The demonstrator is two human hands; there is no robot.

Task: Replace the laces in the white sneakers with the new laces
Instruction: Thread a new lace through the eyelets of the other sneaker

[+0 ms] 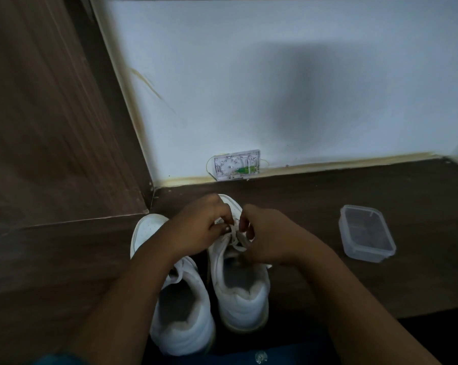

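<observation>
Both hands meet over the lacing of the white leather sneaker (241, 291) at the centre of the frame, hiding most of its eyelets and toe. My left hand (196, 227) is curled, thumb and fingertips pinching the white lace (234, 237). My right hand (270, 235) is curled against the same lace from the other side, but in the dim light I cannot tell which strand it holds. The second white sneaker (183, 320) stands just left, partly under my forearm. At right lies a clear rectangular plastic container (366, 233), its contents unreadable.
</observation>
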